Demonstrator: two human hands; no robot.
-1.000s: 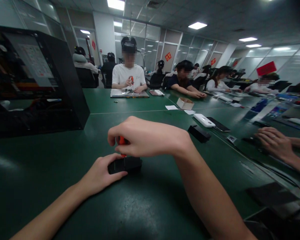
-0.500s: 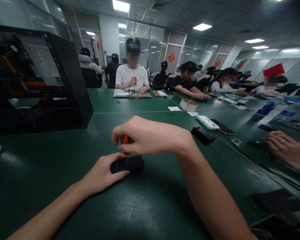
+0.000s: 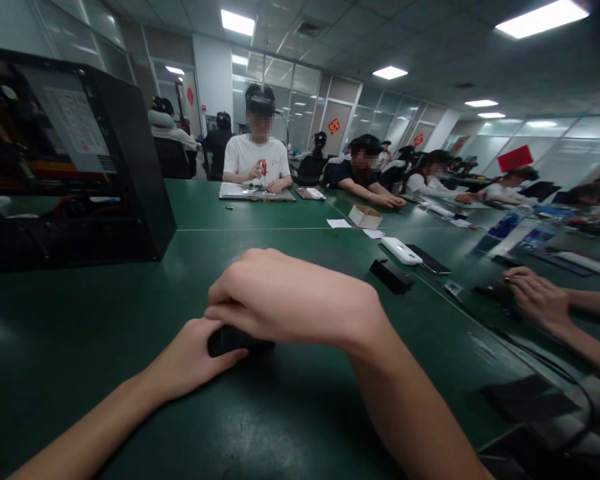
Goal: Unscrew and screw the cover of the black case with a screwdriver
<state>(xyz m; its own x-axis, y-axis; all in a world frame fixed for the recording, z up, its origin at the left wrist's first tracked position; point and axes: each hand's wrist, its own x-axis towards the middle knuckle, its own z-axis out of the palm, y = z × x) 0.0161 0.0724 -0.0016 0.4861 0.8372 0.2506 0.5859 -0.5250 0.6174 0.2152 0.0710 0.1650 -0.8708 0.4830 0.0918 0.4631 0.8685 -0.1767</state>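
On the green table, my left hand (image 3: 194,352) is closed around one end of a black oblong box (image 3: 229,341), with the thumb along its near side. My right hand (image 3: 253,299) is bent over the top of this box, fingers curled downward and touching or nearly touching my left fingers. The red-and-black screwdriver seen in its grip a moment earlier is hidden behind the hand now. My right hand and wrist also cover much of the box's far end.
An opened black computer case (image 3: 125,167) stands at left. Further right lie another black oblong piece (image 3: 392,275), a white device (image 3: 401,251), a small open box (image 3: 365,217) and cables. A co-worker's hands (image 3: 543,300) are at right; another person (image 3: 257,157) sits opposite.
My right hand has come down toward the black box, and the screwdriver has gone out of sight behind it. My left hand keeps its hold. The view has shifted slightly to the right.
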